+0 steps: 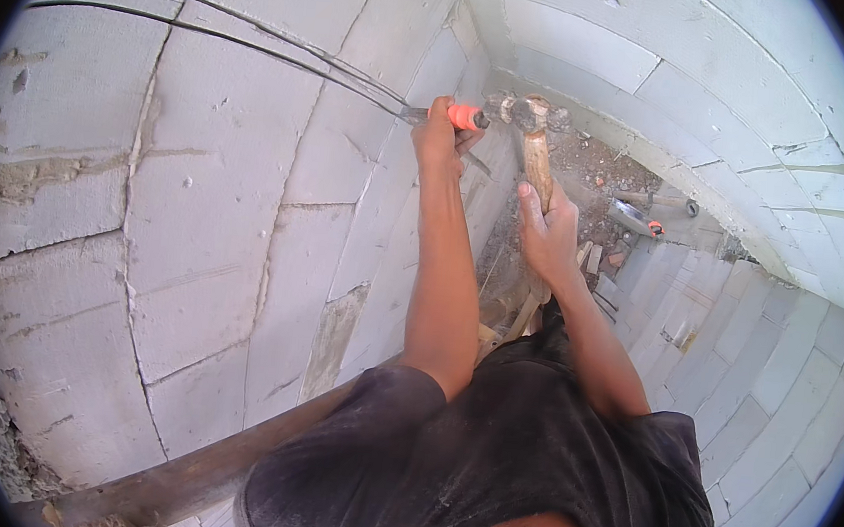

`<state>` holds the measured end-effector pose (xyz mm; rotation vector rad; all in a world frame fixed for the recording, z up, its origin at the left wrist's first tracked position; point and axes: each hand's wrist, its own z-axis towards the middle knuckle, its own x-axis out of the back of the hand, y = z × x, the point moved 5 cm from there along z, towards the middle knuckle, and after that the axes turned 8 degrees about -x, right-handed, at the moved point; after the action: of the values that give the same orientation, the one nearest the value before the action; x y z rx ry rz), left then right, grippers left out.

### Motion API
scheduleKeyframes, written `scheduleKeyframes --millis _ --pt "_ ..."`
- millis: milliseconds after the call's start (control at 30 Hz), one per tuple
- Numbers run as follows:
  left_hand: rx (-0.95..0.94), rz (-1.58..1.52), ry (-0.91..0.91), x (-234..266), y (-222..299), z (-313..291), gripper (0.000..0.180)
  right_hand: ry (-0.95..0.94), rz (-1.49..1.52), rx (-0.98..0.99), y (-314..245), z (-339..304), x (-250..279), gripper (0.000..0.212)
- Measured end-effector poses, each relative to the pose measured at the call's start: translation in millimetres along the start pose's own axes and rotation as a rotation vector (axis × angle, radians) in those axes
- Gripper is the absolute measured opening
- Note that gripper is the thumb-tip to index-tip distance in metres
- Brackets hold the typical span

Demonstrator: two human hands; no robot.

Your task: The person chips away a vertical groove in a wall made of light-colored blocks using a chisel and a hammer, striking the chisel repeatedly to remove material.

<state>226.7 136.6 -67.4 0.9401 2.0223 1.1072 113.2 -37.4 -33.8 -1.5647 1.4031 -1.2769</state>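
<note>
My left hand (439, 143) is closed around the orange grip of a chisel (465, 118), holding it against the block wall (219, 176) on the left. The chisel's metal end points left, where two dark parallel lines (232, 21), looking like cut grooves, run along the wall. In my right hand (550, 237) is a hammer (537, 163), gripped by its wooden handle with fingers wrapped round it. The dusty hammer head is up, just right of the chisel's butt end. Whether the two touch, I cannot tell.
Below, rubble (591, 168) covers the ground by the wall's foot. A long-handled tool (649, 198) and a grey tool with an orange end (635, 219) lie there. A wooden pole (212, 481) slants along the left wall beside me. Another block wall (678, 85) curves across the far right.
</note>
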Motion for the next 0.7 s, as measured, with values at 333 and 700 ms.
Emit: scheduleKeyframes --millis 333,700 --pt "0.035 0.013 0.024 17.1 -0.2 9.6 0.032 0.002 -0.091 0.132 -12.1 2.1 -2.3 0.039" --pt "0.170 0.015 -0.039 14.8 -28.8 27.5 0.032 0.093 -0.011 -0.056 4.6 -2.3 23.7 0.031"
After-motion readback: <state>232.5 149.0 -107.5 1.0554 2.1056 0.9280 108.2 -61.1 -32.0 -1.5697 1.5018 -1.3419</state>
